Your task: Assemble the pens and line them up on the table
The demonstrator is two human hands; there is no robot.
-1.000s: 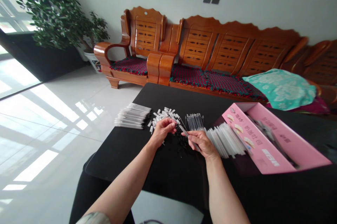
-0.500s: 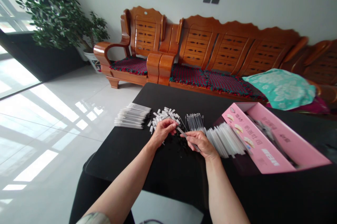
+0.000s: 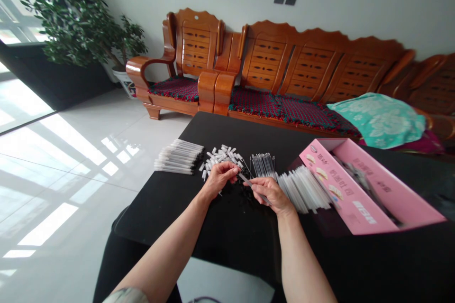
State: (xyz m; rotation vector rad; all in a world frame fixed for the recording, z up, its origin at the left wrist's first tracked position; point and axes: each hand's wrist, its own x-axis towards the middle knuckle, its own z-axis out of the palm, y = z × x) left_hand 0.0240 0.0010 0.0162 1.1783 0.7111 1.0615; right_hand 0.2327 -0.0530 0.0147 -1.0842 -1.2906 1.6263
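Note:
My right hand [image 3: 272, 193] is closed around a slim translucent pen barrel [image 3: 244, 179], which slants up to the left. At its upper end the fingers of my left hand [image 3: 220, 179] are pinched together. Whether a small part sits between those fingertips is too small to tell. Just behind my left hand lies a heap of white pen caps [image 3: 223, 155]. Small black pieces [image 3: 245, 192] are scattered under my hands, partly hidden. Dark pen refills [image 3: 263, 164] lie in a bundle behind my right hand, and a row of translucent barrels [image 3: 304, 190] is beside it.
Capped white pens [image 3: 179, 157] are stacked at the left of the black table [image 3: 163, 217]. An open pink box [image 3: 341, 191] stands on the right, with something greyish inside. A wooden sofa [image 3: 277, 56] is beyond the table; a potted plant [image 3: 81, 23] is at far left.
Almost nothing differs. Both hands keep their places on the pen barrel, with only a very slight shift of the barrel between the fingers.

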